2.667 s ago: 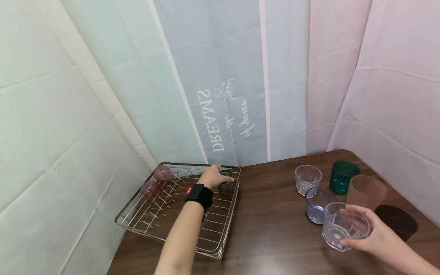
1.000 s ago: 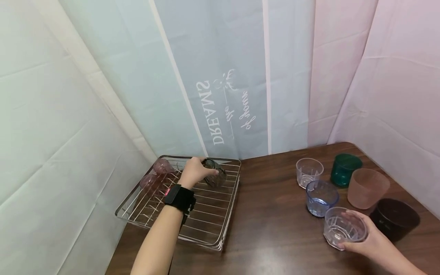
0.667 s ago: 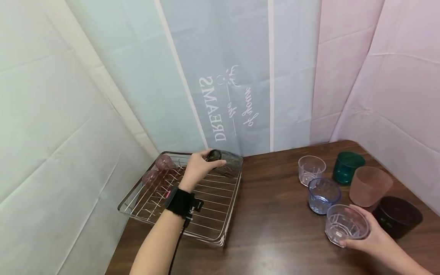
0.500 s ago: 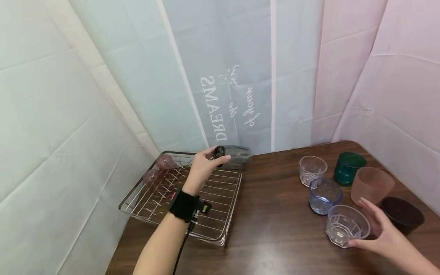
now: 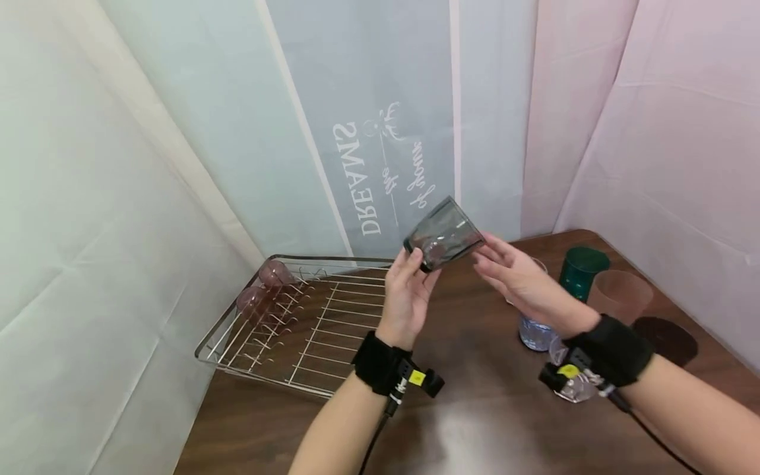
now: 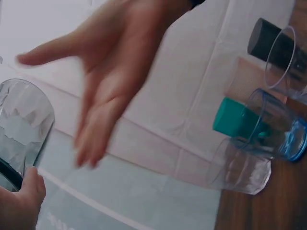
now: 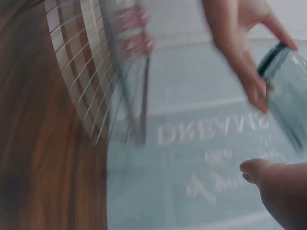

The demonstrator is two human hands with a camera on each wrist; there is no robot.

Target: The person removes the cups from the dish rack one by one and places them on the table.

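A smoky grey tumbler [image 5: 446, 236] is up in the air, tilted, its mouth toward the right. My left hand [image 5: 406, 300] grips it around the base. My right hand [image 5: 522, 280] reaches in from the right, its fingertips right at the rim in the head view. In the left wrist view the right hand [image 6: 120, 67] has its fingers extended and thumb spread, beside the tumbler [image 6: 24, 120]. The right wrist view shows the left fingers around the tumbler's thick base [image 7: 272, 57].
A wire dish rack [image 5: 309, 353] stands at the left, with two pinkish glasses [image 5: 276, 272] at its far left corner. On the right are a green cup [image 5: 582, 270], a pink cup [image 5: 620, 295], a black cup [image 5: 667, 343], a blue cup [image 5: 536, 335] and clear cups [image 5: 576, 389], partly hidden.
My left hand has lifted the grey tumbler out of the rack and brought it right and up. My right hand has let go of the clear cup and moved up and left toward the tumbler.
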